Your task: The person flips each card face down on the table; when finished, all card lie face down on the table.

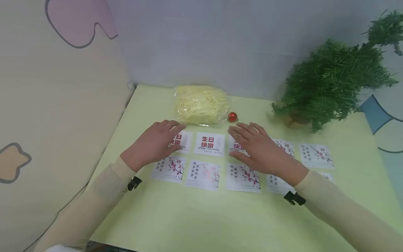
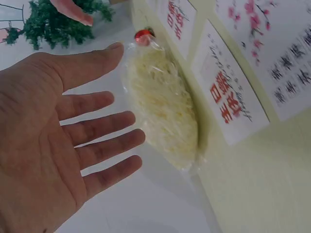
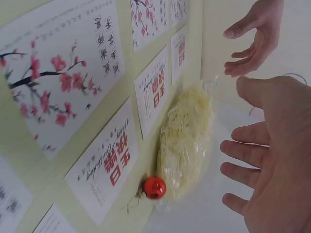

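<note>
My left hand (image 1: 157,141) hovers over the left end of the card rows, fingers extended and the palm bare in the left wrist view. Across from it, my right hand (image 1: 259,148) is held above the cards to the right, also with nothing in it. Between the hands lies a white birthday card (image 1: 210,144) with red characters. Below it is a plum-blossom card (image 1: 203,175); several more such cards form two rows, some partly covered by the hands. Just beyond the hands sit a clear bag of pale yellow shredded paper (image 1: 201,105) and a shiny red ball ornament (image 1: 232,117).
A small green artificial tree (image 1: 330,77) stands at the back right of the pale yellow table (image 1: 195,224). A pale wall (image 1: 214,42) rises behind the table's back edge, and a patterned panel (image 1: 78,105) is on the left.
</note>
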The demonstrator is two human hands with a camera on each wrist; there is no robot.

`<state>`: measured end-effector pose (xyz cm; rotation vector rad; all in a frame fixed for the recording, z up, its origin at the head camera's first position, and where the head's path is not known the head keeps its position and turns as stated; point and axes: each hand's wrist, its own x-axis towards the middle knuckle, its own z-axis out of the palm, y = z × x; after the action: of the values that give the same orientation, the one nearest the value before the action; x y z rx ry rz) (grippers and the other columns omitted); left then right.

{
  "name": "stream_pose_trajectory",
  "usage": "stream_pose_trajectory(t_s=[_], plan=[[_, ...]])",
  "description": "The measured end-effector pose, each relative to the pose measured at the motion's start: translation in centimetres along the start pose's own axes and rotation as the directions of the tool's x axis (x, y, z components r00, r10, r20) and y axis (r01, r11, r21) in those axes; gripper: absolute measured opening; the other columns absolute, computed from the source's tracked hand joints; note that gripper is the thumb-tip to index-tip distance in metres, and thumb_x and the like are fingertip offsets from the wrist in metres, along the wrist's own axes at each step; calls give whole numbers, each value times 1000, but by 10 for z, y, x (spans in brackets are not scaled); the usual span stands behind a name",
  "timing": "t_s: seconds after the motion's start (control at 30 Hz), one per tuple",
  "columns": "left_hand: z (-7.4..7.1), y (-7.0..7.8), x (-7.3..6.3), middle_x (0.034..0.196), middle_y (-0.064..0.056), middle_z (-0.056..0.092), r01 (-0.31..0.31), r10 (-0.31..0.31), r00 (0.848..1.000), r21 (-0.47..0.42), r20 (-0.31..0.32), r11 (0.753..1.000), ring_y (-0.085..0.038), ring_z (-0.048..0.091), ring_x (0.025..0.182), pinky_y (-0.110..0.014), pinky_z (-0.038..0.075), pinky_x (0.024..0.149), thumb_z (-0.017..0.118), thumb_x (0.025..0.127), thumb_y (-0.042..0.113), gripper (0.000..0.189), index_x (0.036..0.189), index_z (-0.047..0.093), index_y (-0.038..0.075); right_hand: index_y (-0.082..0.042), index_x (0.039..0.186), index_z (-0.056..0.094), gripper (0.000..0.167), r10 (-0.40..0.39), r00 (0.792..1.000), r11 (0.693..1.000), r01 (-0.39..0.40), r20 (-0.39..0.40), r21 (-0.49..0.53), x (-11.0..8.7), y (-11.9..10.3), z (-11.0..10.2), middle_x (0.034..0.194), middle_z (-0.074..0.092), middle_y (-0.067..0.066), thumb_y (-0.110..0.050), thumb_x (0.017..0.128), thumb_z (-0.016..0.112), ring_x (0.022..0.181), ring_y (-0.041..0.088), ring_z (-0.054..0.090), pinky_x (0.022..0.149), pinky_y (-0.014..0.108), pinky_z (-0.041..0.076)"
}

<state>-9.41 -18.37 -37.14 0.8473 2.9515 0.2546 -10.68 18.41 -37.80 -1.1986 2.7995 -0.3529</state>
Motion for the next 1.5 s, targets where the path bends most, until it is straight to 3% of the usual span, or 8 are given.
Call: stream_pose_trajectory(t_s=[0.2, 0.37, 0.57, 0.77, 0.97, 1.2, 1.37, 1.5], plan=[[14, -22, 7, 151, -22, 62, 121, -125, 981, 39, 150, 992, -42, 59, 137, -58, 51, 111, 93, 90, 34, 85, 158, 55, 2, 0, 164, 48, 75, -77, 995, 996, 74, 60, 53, 51, -15, 16, 167, 53, 18, -38, 105, 76, 157, 39, 46, 131, 57, 32], [26, -36, 35, 142, -20, 61, 135, -134, 971, 7, 196, 991, -38, 58, 124, -53, 51, 104, 96, 85, 39, 95, 161, 52, 3, 4, 161, 51, 76, -39, 992, 997, 30, 122, 70, 80, -26, 31, 161, 57, 20, -38, 103, 79, 152, 39, 51, 129, 52, 39], [45, -39, 57, 128, -13, 55, 128, -102, 962, -88, 255, 988, -30, 50, 111, -43, 49, 95, 99, 82, 40, 92, 159, 58, 12, 5, 158, 54, 86, 31, 987, 995, -45, 158, 89, 100, -30, 50, 155, 59, 20, -41, 95, 88, 144, 38, 54, 124, 49, 45], [57, -44, 61, 124, -12, 51, 113, -80, 968, -128, 240, 985, -28, 47, 112, -42, 48, 94, 102, 78, 37, 89, 153, 61, 13, 7, 154, 56, 94, 44, 981, 995, -60, 189, 83, 107, -28, 66, 147, 59, 19, -45, 87, 95, 139, 35, 53, 124, 46, 45], [59, -55, 64, 126, -12, 49, 115, -71, 972, -186, 225, 976, -31, 43, 120, -46, 45, 105, 102, 78, 32, 79, 140, 61, 8, 10, 151, 57, 94, 22, 987, 997, -34, 158, 73, 113, -29, 70, 142, 60, 20, -43, 85, 96, 135, 35, 53, 122, 46, 46], [56, -57, 68, 129, -14, 50, 114, -57, 967, -220, 248, 969, -32, 43, 124, -51, 43, 110, 104, 74, 31, 91, 149, 56, 9, 8, 152, 56, 89, 23, 991, 993, -39, 136, 114, 111, -31, 71, 143, 58, 20, -37, 86, 96, 136, 36, 51, 121, 46, 46], [55, -56, 72, 128, -14, 50, 100, -41, 965, -217, 260, 971, -33, 43, 123, -51, 42, 110, 106, 70, 30, 86, 140, 60, 9, 4, 153, 55, 87, 47, 990, 988, -66, 132, 143, 110, -32, 74, 141, 57, 18, -34, 86, 96, 132, 34, 50, 119, 46, 47], [58, -56, 75, 133, -16, 52, 96, -32, 965, -237, 259, 967, -34, 45, 125, -52, 43, 112, 107, 67, 28, 90, 138, 56, 5, 1, 155, 53, 88, 61, 988, 987, -81, 139, 142, 110, -34, 75, 141, 55, 17, -34, 86, 96, 132, 34, 49, 120, 46, 46]])
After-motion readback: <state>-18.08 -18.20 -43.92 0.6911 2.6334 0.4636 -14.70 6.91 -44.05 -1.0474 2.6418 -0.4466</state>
